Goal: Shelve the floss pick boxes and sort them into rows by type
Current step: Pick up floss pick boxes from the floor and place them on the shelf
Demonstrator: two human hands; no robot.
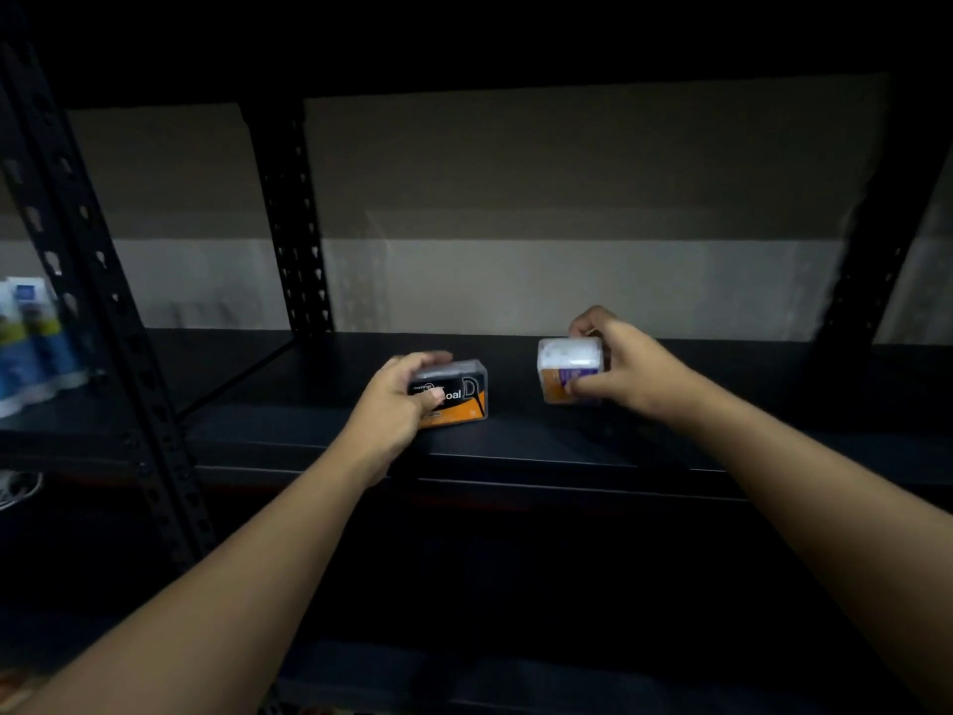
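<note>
A black and orange floss pick box [459,394] lies on the dark shelf board [515,441], near its front edge. My left hand [399,399] is closed around its left end, thumb across the label. To the right, a white, purple and orange floss pick box [567,366] is held by my right hand [624,369], fingers over its top and thumb under its front. I cannot tell whether this box rests on the board or hovers just above it. The two boxes are about a hand's width apart.
Black perforated uprights stand at the left [98,312], at the back left [299,234] and at the right [866,281]. Blue and white packages [31,338] stand on the neighbouring shelf at far left. A pale wall lies behind the shelf.
</note>
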